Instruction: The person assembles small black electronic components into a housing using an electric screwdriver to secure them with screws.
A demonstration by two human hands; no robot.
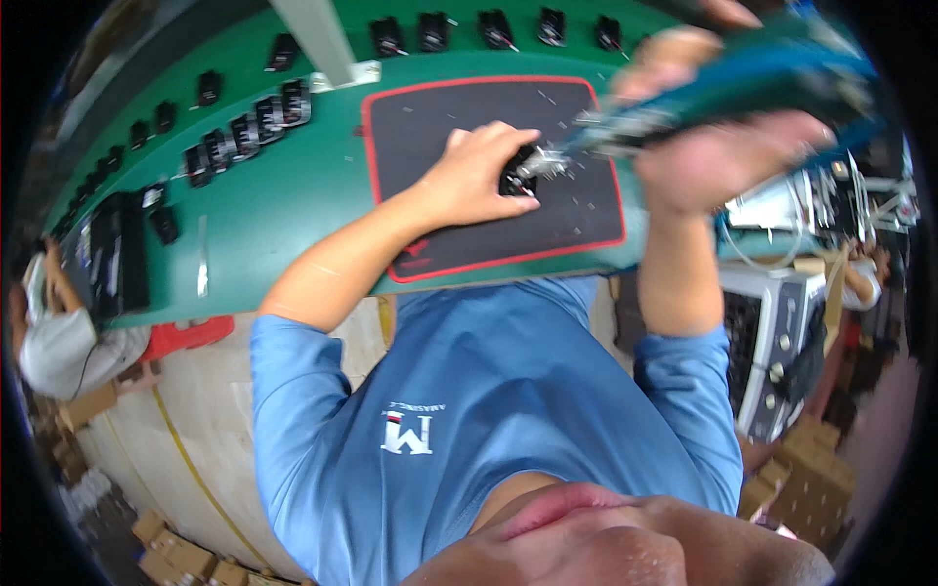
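My left hand [474, 178] presses on the dark mat, thumb and fingers curled round a small black device [513, 178]. In my right hand [699, 161], smeared by motion, is a teal electric screwdriver [762, 83], tilted so that its tip points left and down. Its bright metal tip [552, 163] is at the device, between the thumb and fingers of my left hand. Blur hides whether the tip touches a screw. The black mat [430, 117] has a red rim, and small light pieces, perhaps screws, are scattered over it.
Similar black devices [496, 29] stand along the green bench's [254, 210] far side, with more in a row [244, 137] at left. A grey post [318, 39] rises behind the mat. At left sits a black tray [117, 254]; a co-worker [59, 342] is beyond it. A white appliance [772, 342] is at right.
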